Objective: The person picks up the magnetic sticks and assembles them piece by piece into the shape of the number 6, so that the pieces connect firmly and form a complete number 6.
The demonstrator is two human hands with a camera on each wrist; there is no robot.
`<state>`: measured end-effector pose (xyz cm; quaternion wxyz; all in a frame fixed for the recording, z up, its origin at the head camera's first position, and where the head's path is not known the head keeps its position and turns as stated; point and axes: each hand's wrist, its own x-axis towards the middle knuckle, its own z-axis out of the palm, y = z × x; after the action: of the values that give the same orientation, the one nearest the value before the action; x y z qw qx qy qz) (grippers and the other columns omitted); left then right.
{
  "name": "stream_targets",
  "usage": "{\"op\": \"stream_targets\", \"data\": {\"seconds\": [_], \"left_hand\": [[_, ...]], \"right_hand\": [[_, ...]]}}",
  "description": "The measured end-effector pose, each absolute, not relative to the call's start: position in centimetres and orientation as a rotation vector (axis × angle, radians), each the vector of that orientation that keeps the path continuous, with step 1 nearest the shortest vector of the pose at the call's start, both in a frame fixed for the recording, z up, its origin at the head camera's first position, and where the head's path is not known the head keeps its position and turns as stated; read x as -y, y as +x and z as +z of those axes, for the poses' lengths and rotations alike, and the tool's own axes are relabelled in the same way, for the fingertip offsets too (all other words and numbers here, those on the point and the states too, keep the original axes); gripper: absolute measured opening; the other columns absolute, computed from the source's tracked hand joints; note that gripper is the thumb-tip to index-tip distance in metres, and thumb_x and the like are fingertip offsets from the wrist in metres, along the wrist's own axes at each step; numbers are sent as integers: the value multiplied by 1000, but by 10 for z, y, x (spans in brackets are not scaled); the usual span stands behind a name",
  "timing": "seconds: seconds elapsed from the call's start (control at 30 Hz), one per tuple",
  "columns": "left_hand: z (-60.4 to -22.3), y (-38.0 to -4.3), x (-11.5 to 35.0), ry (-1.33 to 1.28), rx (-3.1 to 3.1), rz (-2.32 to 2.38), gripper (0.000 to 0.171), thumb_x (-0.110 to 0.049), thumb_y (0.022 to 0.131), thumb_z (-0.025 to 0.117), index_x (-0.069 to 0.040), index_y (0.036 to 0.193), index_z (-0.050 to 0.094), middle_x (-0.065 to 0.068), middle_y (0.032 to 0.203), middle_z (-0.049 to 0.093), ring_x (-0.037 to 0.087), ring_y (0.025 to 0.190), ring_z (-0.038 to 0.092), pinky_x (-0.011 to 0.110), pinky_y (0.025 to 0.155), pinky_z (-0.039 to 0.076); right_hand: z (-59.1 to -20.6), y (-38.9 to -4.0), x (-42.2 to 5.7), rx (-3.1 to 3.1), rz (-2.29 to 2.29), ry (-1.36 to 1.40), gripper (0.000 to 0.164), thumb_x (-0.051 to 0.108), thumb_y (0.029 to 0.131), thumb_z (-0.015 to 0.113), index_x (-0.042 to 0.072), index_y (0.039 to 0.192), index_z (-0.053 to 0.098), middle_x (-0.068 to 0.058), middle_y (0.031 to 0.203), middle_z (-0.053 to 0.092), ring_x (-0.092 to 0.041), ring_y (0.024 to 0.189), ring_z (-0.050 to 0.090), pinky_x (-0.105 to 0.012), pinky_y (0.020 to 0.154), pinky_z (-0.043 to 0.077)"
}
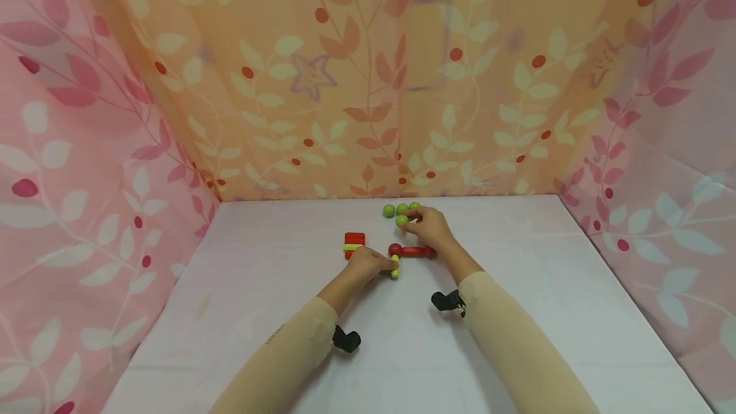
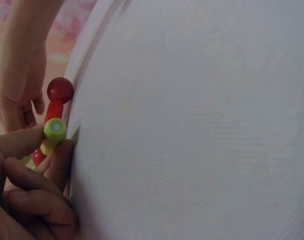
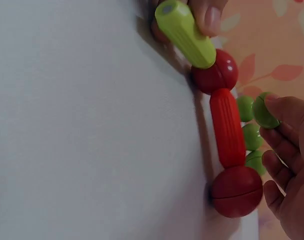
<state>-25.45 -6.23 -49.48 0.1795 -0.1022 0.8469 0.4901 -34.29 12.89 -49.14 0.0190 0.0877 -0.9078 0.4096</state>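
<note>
My left hand (image 1: 366,265) pinches a yellow-green ribbed magnetic stick (image 3: 186,37) between thumb and fingers. The stick's far end meets a red ball (image 3: 218,74); from that ball a red stick (image 3: 227,127) runs to a second red ball (image 3: 237,192). These red parts lie on the table in one line. Between thumb and fingertips, my right hand (image 1: 430,227) holds a green ball (image 3: 264,111) just beyond the red stick. Several other green balls (image 1: 389,210) sit in a row behind it. In the left wrist view, the yellow-green stick's free end shows a round silvery tip.
Left of the red ball, a small stack of red sticks (image 1: 354,236) with a yellow-green stick (image 1: 352,248) among them lies partly behind my left hand. A white cloth covers the table (image 1: 276,260). Patterned curtains (image 1: 368,82) stand at the back and both sides.
</note>
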Motion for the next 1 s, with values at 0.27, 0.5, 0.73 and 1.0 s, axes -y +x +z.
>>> {"op": "stream_targets", "data": {"seconds": [0.27, 0.5, 0.73, 1.0], "left_hand": [[-495, -256, 61, -318, -2395, 1359, 31, -43, 65, 79, -14, 73, 71, 2, 78, 63, 20, 74, 50, 29, 57, 40], [-493, -254, 61, -300, -2385, 1379, 28, -40, 67, 79, -14, 74, 72, 1, 79, 63, 20, 75, 51, 29, 60, 42], [-491, -253, 59, -281, -2378, 1375, 28, -41, 68, 78, -14, 72, 72, 2, 77, 64, 20, 72, 49, 28, 58, 39], [-494, -256, 56, -291, -2354, 1410, 28, -40, 69, 78, -12, 74, 72, 2, 74, 59, 18, 67, 46, 27, 55, 37]], "right_hand": [[-467, -312, -134, 2787, 1288, 315, 37, 43, 73, 74, 22, 102, 64, 5, 95, 62, -17, 88, 49, -33, 75, 41], [-468, -279, -137, 2778, 1326, 288, 37, 47, 71, 73, 26, 100, 65, 5, 97, 63, -19, 92, 51, -33, 74, 41], [-477, -251, -139, 2733, 1432, 212, 35, 44, 70, 75, 25, 98, 66, 8, 93, 64, -15, 87, 57, -32, 75, 47], [-490, -229, -135, 2736, 1510, 146, 31, 38, 69, 78, 24, 94, 67, 7, 86, 63, -15, 80, 52, -31, 65, 44]]}}
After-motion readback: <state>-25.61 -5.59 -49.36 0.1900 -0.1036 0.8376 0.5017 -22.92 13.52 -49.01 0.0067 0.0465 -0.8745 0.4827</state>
